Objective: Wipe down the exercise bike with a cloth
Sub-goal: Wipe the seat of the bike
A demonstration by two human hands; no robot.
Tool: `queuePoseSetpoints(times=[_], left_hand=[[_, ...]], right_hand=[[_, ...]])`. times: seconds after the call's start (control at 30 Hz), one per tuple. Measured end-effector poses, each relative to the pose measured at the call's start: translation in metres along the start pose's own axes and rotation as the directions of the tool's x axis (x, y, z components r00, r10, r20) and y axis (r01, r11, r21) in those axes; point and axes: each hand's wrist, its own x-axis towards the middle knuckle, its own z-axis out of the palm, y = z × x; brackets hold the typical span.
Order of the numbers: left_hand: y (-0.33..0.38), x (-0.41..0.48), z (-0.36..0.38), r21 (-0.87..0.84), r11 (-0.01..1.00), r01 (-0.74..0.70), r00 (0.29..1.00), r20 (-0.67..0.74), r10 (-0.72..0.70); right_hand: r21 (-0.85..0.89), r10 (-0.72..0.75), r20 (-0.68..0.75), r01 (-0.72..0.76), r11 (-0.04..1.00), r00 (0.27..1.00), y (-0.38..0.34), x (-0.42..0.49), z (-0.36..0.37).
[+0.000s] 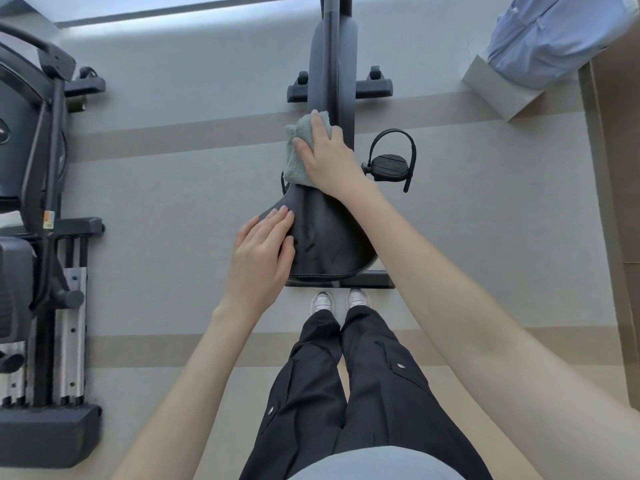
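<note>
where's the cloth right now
Head view, just above centre: the cloth lies under the right hand on the bike frame, just ahead of the saddle nose, with a pedal to its right.

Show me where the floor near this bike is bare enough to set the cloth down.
Bare floor lies between the bike and the machine on the left, and again right of the pedal. Crowded: the saddle, where the left hand rests and the right hand presses the cloth.

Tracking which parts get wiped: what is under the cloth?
The cloth lies over the saddle nose, pressed by the right hand. The surface directly beneath is covered.
</note>
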Motion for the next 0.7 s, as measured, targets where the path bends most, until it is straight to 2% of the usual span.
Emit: queuePoseSetpoints(times=[0.1, 0.27, 0.37, 0.47, 0.53, 0.63, 0.7], left_hand=[[0.001, 0.001, -0.002, 0.002, 1.0, -0.008, 1.0, 0.011, 0.008], [-0.004, 0.002, -0.005, -0.006, 0.999, -0.046, 0.999, 0.019, 0.046], [-0.01, 0.004, -0.006, -0.021, 0.996, -0.084, 0.996, 0.018, 0.084], [-0.019, 0.006, -0.007, -0.039, 0.989, -0.144, 0.989, 0.022, 0.145], [-0.026, 0.007, -0.008, -0.054, 0.979, -0.199, 0.979, 0.037, 0.201], [-0.039, 0.01, -0.012, -0.074, 0.956, -0.284, 0.954, 0.073, 0.29], [-0.048, 0.015, -0.014, -0.076, 0.933, -0.351, 0.929, 0.098, 0.357]], right_hand=[[0.015, 0.021, 0.008, -0.022, 1.0, 1.0, 0.011, -0.02, 0.0], [-0.107, -0.003, 0.03, 0.006, 0.994, 1.0, 0.046, -0.076, -0.001], [0.09, -0.006, -0.001, 0.007, 0.996, 1.0, 0.065, -0.105, 0.0], [0.267, 0.073, -0.152, -0.03, 0.963, 0.986, 0.066, -0.128, 0.011], [0.332, 0.184, -0.278, -0.086, 0.939, 0.943, 0.057, -0.138, 0.025], [0.415, 0.351, -0.437, -0.16, 0.896, 0.828, 0.036, -0.148, 0.048], [0.431, 0.41, -0.512, -0.187, 0.883, 0.755, 0.02, -0.153, 0.065]])
